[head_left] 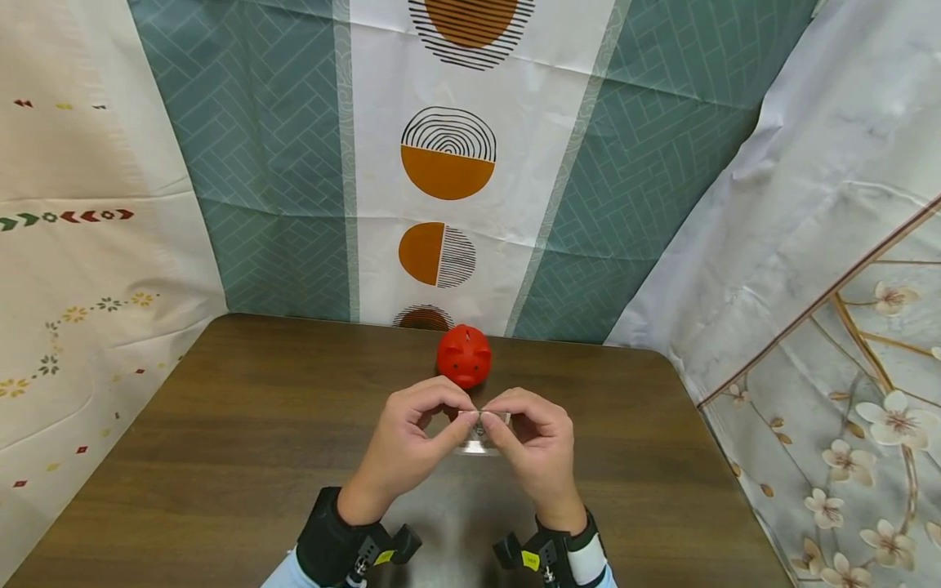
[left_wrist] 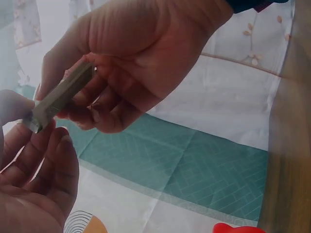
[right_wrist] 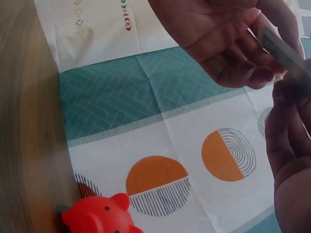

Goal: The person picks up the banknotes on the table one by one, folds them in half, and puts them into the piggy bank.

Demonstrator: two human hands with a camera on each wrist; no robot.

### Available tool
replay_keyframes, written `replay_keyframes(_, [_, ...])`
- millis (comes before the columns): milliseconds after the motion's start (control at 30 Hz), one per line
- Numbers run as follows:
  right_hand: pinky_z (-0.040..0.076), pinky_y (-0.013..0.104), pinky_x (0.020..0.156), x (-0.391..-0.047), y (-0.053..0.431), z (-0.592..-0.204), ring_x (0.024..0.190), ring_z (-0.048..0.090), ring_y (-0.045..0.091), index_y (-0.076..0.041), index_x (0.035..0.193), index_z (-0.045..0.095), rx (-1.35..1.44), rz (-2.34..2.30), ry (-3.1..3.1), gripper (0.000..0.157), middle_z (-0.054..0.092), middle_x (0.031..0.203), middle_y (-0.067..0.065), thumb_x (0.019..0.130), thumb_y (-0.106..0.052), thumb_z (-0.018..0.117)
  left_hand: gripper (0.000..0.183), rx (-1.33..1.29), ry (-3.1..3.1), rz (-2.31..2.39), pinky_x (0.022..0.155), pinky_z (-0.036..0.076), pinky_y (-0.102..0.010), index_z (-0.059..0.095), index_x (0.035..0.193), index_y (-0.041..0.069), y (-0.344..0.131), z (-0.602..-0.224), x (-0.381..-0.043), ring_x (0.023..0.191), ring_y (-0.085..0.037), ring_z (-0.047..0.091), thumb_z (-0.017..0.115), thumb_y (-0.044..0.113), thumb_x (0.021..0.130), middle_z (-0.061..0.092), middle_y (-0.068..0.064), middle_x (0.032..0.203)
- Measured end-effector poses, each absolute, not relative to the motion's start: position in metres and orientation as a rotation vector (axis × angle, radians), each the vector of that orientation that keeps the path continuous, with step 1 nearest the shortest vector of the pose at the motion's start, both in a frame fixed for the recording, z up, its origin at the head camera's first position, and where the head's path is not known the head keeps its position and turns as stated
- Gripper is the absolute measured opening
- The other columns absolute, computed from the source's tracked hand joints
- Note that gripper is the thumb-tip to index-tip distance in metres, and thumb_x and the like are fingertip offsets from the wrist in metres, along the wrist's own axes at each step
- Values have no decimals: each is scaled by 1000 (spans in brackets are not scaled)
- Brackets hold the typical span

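A small, flat, rectangular greyish piece (head_left: 476,446) with a shiny, see-through-looking lower edge is held between both hands in the head view. My left hand (head_left: 408,433) pinches its upper edge between thumb and fingertips. From the other side my right hand (head_left: 540,445) pinches the same edge, its thumb almost meeting the left one. Seen from the left wrist, the thin grey-green piece (left_wrist: 65,94) stretches between the hands; what it is I cannot tell. Just beyond the fingers, a red piggy bank (head_left: 464,357) stands on the table, its slot on top.
The brown wooden table (head_left: 294,392) ends at a straight back edge. Behind it hangs a teal and white curtain (head_left: 287,147) with orange circles. Patterned white cloths flank it, the flowered one (head_left: 831,392) on the right. Black wrist straps (head_left: 327,531) carry small cameras.
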State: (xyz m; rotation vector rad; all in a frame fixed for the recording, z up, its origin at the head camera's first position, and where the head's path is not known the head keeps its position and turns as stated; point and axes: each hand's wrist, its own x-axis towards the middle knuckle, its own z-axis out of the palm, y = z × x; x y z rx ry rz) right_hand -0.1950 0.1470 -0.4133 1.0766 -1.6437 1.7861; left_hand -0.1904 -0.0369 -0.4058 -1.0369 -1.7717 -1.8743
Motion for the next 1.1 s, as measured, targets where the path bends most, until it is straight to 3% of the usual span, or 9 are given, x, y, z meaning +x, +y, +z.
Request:
replay_keyframes(567, [58, 26, 67, -191, 142, -412, 76, 64, 21, 5, 96, 71, 1070, 1819, -1582, 17, 70, 84, 13, 86, 18, 65, 20, -1031, -1681, -1817, 74, 59, -23, 72, 94, 7, -36, -404, -189, 79, -14, 62, 70, -12, 88, 68, -7, 85])
replay_keyframes(1100, [58, 26, 66, -191, 143, -411, 75, 62, 22, 5, 98, 72, 1128, 1857, -1524, 13, 68, 84, 14, 90, 13, 65, 25, -1019, -1699, -1853, 77, 62, -27, 75, 92, 5, -41, -403, -189, 80, -14, 67, 71, -17, 84, 71, -7, 85])
